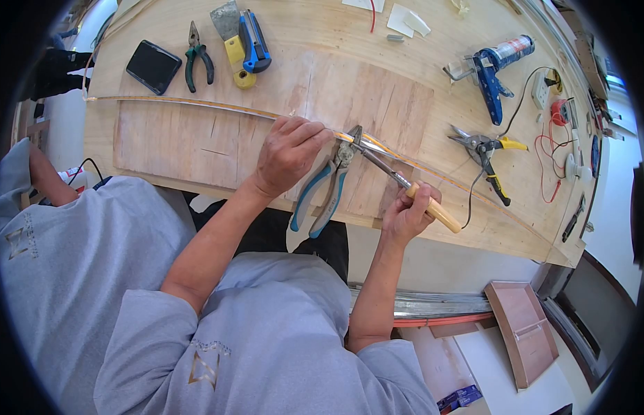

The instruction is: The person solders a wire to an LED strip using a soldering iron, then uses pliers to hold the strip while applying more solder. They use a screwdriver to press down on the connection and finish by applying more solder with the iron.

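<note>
My left hand (289,153) pinches a thin strip (232,108) that runs across the board and on to the right. My right hand (412,211) is closed round the wooden handle of a soldering iron (436,209). The iron's metal shaft points up and left, its tip by the strip at the jaws of blue-grey pliers (324,192). Those pliers lie at the board's front edge, handles toward me, just right of my left hand. What exactly the tip touches is too small to tell.
Around the wooden board (163,145) lie a phone (154,67), green pliers (197,59), a blue cutter (254,43), a caulking gun (493,72), yellow-handled snips (489,152) and red wires (545,152). A co-worker in grey (94,235) is close on the left.
</note>
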`<state>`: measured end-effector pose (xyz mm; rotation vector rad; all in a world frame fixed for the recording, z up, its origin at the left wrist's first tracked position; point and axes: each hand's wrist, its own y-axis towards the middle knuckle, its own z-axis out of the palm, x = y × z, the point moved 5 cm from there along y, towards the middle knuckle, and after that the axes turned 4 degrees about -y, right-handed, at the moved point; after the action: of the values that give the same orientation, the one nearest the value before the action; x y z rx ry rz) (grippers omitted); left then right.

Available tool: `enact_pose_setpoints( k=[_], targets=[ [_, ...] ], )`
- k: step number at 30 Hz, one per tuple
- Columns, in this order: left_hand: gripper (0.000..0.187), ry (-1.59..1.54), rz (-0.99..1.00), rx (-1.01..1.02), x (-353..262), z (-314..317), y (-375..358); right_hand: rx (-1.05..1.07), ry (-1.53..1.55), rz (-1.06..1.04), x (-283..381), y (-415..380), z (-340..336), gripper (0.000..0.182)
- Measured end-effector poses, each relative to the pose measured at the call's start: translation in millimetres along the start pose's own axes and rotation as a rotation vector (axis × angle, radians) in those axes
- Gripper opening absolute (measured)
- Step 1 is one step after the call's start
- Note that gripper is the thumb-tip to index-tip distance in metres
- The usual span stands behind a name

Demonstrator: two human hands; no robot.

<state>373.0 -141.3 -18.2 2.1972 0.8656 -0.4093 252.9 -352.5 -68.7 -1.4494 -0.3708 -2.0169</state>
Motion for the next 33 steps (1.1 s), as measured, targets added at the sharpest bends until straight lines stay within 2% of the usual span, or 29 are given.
enact_pose_setpoints(
  k=[33],
  targets=[
    [0.02,-0.019,0.011,-0.031,0.6,-0.4,0.1,0.024,0.036,0.011,2.0,-0.9,3.1,0.015]
  ],
)
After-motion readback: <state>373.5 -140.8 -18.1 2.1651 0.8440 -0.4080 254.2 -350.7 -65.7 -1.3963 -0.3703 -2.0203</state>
